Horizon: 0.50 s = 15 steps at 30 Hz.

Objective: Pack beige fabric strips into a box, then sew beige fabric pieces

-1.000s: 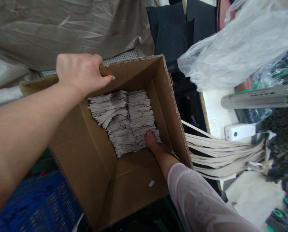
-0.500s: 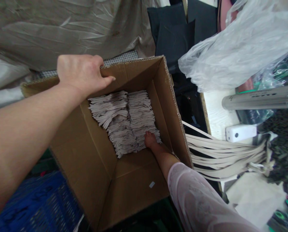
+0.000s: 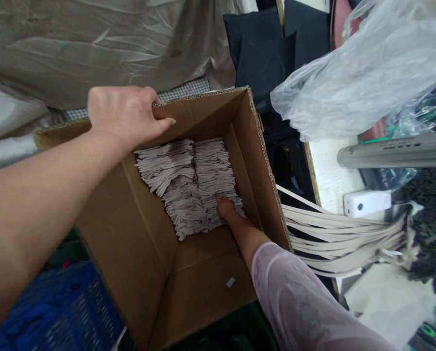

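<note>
My left hand (image 3: 124,111) is closed over the upper rim of an open cardboard box (image 3: 206,278), its thumb on the inside. At the bottom of the box lie stacks of folded whitish fabric pieces (image 3: 214,165), packed side by side in two rows, with an uneven bunch raised at the upper left. My right hand (image 3: 225,208) reaches down into the box and rests on the lower right of the stacks. Its index finger is stretched out over the fabric; the other fingers are partly hidden.
A blue plastic crate (image 3: 75,307) stands at the lower left. To the right are pale straps (image 3: 334,234), a metal flask (image 3: 393,150), a small white device (image 3: 367,203) and clear plastic bags (image 3: 349,83). A grey sheet (image 3: 111,48) hangs behind the box.
My right hand has shifted slightly left over the fabric, and its index finger now points outward. My left hand keeps its hold on the box rim.
</note>
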Motion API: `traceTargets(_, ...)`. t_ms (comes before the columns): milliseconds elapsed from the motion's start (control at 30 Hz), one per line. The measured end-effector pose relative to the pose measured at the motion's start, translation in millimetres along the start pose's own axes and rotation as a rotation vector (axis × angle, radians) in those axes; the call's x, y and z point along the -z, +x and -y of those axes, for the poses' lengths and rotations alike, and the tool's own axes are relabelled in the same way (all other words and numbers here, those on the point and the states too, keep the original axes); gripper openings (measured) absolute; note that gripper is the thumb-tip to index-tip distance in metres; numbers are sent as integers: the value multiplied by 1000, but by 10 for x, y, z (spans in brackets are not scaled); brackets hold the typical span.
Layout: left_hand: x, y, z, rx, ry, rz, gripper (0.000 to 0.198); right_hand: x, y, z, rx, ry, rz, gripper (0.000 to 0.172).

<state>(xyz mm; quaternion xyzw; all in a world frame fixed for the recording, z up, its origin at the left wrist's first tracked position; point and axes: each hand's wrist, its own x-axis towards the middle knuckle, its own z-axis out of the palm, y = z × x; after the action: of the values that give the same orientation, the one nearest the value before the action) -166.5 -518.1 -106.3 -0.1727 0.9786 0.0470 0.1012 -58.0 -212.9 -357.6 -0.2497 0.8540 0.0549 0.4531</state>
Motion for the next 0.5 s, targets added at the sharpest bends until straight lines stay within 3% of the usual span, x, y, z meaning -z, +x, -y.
traceTargets(200, 15, 12, 0, 0, 9, 21, 73, 32, -63, 53, 33, -15, -88, 50)
traceTargets(500, -5, 11, 4, -14, -1, -10, 64, 82, -14, 196, 66, 5, -117, 54)
